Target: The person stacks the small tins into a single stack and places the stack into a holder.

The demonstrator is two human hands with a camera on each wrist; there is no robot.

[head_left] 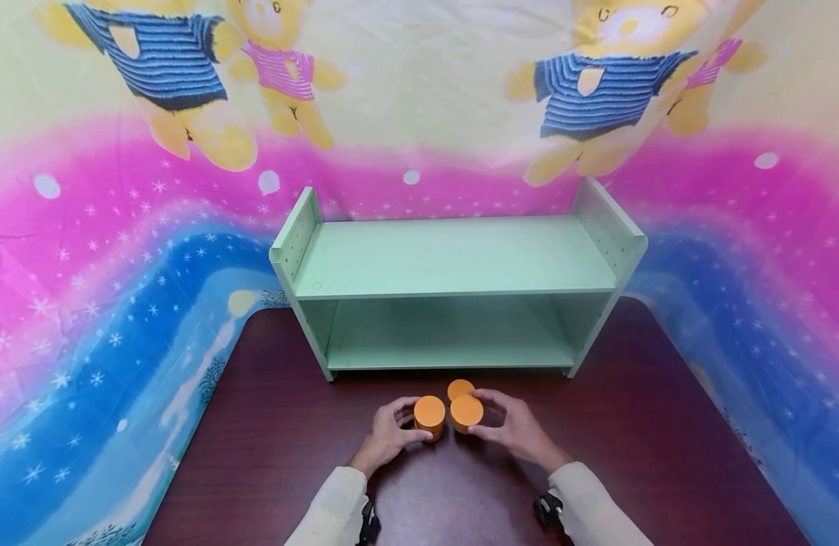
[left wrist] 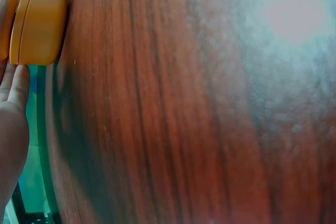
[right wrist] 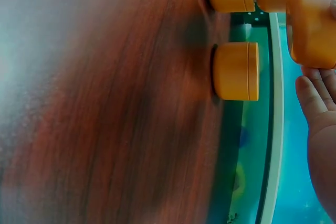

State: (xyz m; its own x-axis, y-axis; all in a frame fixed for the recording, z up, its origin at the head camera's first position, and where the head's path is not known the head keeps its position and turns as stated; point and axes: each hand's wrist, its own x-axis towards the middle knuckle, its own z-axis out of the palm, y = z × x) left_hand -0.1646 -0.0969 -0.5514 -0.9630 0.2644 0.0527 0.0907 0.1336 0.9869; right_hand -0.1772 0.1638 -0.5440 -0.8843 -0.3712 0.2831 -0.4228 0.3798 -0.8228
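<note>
Two orange lidded jars are stacked on the table, the lower jar [left wrist: 44,27] standing on the wood and the upper jar [head_left: 429,412] on top of it. My left hand [head_left: 391,434] grips this stack from the left, thumb in front and fingers behind. Raised off the table, an orange jar [right wrist: 313,30] is held between the thumb and fingers of my right hand [head_left: 520,429]. Behind and below it stands a single orange jar [right wrist: 236,71], partly hidden by the held jar in the head view.
A pale green two-tier shelf [head_left: 447,258] stands just behind the jars, its upper board and lower compartment facing me. Under everything is a dark red-brown wooden table [head_left: 269,440]. A printed cloth [head_left: 413,114] with bears hangs around the back and sides.
</note>
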